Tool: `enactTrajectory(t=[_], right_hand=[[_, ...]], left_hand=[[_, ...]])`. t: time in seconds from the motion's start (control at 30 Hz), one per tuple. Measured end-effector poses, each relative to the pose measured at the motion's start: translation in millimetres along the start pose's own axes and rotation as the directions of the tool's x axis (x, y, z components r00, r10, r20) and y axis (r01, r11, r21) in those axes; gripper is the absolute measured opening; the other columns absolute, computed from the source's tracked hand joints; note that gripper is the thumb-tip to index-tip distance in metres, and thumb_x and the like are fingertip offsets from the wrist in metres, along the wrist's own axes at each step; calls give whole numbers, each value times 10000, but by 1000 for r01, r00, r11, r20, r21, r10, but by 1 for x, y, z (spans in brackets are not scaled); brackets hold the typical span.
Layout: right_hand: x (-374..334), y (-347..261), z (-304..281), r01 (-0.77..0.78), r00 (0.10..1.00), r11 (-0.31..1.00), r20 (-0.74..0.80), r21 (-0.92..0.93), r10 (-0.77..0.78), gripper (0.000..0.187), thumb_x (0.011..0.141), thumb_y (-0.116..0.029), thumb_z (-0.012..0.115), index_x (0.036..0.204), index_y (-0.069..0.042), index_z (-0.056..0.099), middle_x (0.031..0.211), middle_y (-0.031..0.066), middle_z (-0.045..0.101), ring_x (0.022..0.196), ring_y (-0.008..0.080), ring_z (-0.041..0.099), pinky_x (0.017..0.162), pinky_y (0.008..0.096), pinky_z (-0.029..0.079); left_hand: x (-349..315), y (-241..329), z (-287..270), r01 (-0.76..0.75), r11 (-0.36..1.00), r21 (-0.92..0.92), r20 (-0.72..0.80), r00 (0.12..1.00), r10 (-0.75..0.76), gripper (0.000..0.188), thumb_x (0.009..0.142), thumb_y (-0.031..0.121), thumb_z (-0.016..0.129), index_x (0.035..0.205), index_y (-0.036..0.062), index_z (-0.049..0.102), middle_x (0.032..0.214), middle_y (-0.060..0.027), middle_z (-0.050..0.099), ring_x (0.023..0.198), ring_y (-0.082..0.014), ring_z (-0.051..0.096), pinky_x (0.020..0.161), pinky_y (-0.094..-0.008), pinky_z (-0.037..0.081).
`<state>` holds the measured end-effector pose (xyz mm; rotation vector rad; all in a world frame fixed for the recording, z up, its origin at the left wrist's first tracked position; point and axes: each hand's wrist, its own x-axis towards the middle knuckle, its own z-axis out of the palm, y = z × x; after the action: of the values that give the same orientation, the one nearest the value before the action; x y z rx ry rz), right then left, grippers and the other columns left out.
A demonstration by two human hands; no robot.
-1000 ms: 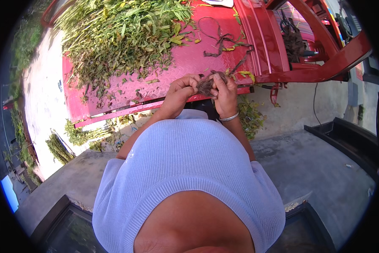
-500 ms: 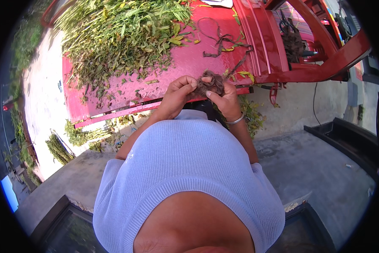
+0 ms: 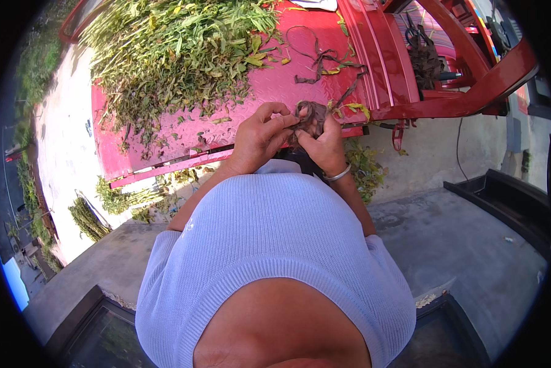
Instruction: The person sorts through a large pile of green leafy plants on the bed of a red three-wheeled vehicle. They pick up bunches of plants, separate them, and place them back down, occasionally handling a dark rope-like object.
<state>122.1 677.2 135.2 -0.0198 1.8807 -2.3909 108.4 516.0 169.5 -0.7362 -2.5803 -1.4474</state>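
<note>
A crumpled bundle of brown cloth strips (image 3: 312, 115) is between my hands, over the near edge of the red truck bed (image 3: 214, 132). My right hand (image 3: 328, 146) grips the bundle from its right side, thumb pressed on top. At the bundle's left side, my left hand (image 3: 258, 138) pinches the cloth between thumb and fingers. One strip trails from the bundle up to the right and joins a loose tangle of brown strip (image 3: 318, 70) lying on the bed.
A big heap of cut leafy green stalks (image 3: 183, 55) covers the bed's far left. Red metal framing (image 3: 459, 101) rises at the right, with dark strips (image 3: 427, 61) behind it. More stalks (image 3: 88, 219) lie on the ground at left. A black ledge (image 3: 502, 211) stands at right.
My left hand has turned and its fingers have shifted on the cloth. The bundle has been reshaped slightly, staying in my right hand.
</note>
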Motion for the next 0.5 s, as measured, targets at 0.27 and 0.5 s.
enactTrajectory(t=[0.27,0.5], right_hand=[[4,-4,7,20,999,1000,-29,18,-20,287,726,110,554,959,-18,447,792,-3,526,638,18,482,555,179,409],[11,-8,-12,58,998,998,24,-38,-57,182,722,101,568,799,-50,502,747,-50,496,583,-10,390,521,158,336]], left_hand=[[-3,-8,-2,17,999,40,-28,999,-16,172,706,-81,603,854,-10,555,861,-122,559,718,-232,595,600,-291,501],[-3,-13,-6,79,996,-50,-76,994,-82,121,734,-24,593,847,1,556,833,-86,553,732,-236,584,630,-303,468]])
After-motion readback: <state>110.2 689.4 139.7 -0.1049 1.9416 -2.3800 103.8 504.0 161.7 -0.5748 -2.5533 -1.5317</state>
